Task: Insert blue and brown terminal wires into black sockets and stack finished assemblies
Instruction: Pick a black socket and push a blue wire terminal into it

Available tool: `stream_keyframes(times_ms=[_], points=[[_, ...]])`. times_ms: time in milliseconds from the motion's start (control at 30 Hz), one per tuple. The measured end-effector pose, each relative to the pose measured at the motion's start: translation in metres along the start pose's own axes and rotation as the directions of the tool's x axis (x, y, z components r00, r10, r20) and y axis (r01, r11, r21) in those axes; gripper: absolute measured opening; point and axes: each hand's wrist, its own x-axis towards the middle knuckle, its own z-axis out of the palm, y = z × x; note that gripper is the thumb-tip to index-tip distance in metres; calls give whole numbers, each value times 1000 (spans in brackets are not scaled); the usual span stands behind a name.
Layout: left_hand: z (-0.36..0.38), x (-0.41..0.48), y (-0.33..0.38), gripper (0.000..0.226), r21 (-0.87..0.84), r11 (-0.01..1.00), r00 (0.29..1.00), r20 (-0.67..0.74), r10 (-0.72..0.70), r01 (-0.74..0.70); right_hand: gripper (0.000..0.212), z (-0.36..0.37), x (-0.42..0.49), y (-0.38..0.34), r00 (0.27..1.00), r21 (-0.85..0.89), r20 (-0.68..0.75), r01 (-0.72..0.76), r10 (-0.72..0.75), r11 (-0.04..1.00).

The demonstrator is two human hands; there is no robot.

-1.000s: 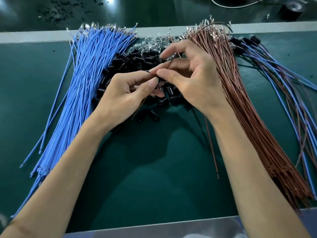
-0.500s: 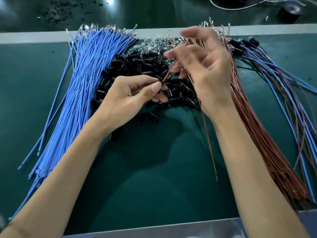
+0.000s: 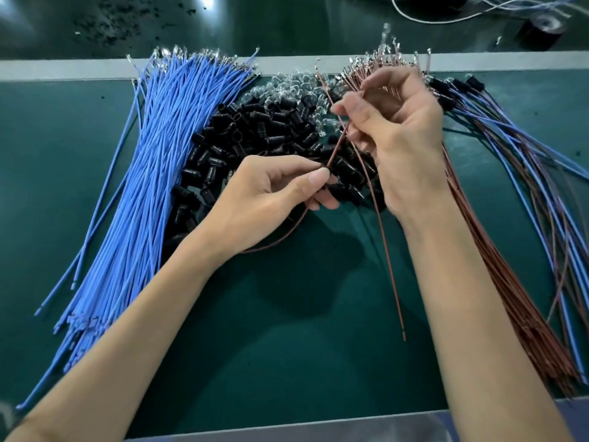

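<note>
My left hand (image 3: 274,193) pinches a brown wire (image 3: 336,145) between thumb and forefinger, over a heap of black sockets (image 3: 264,129); whether a socket sits in that pinch is hidden. My right hand (image 3: 398,135) is raised above the heap with its fingers closed on a second brown wire (image 3: 387,250), whose tail hangs down toward me. A fan of blue wires (image 3: 153,161) lies on the left. A bundle of brown wires (image 3: 497,266) lies on the right. Finished assemblies (image 3: 516,148), black sockets with blue and brown leads, are stacked at the far right.
A green mat (image 3: 287,346) covers the bench, with a pale strip (image 3: 63,71) along its far edge. Small clear bulbs (image 3: 296,84) lie behind the sockets. A black tape roll (image 3: 541,30) and a white cable (image 3: 446,19) sit beyond the strip.
My right hand has lifted away from my left hand, toward the brown bundle's terminal ends. The brown wire in my left hand now loops out beneath that hand.
</note>
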Motion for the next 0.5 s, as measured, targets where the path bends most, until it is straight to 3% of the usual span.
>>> stream_keyframes(times_ms=[133,300,500], points=[[5,0,3,16,-56,998,999,35,-5,7,26,0,0,-1,989,-40,132,-55,60,998],[8,0,4,23,-103,994,999,20,-45,47,7,-4,5,-3,983,173,31,-181,178,968],[2,7,1,24,-333,940,995,-42,-92,73,11,7,5,1,965,-150,160,-184,207,972]])
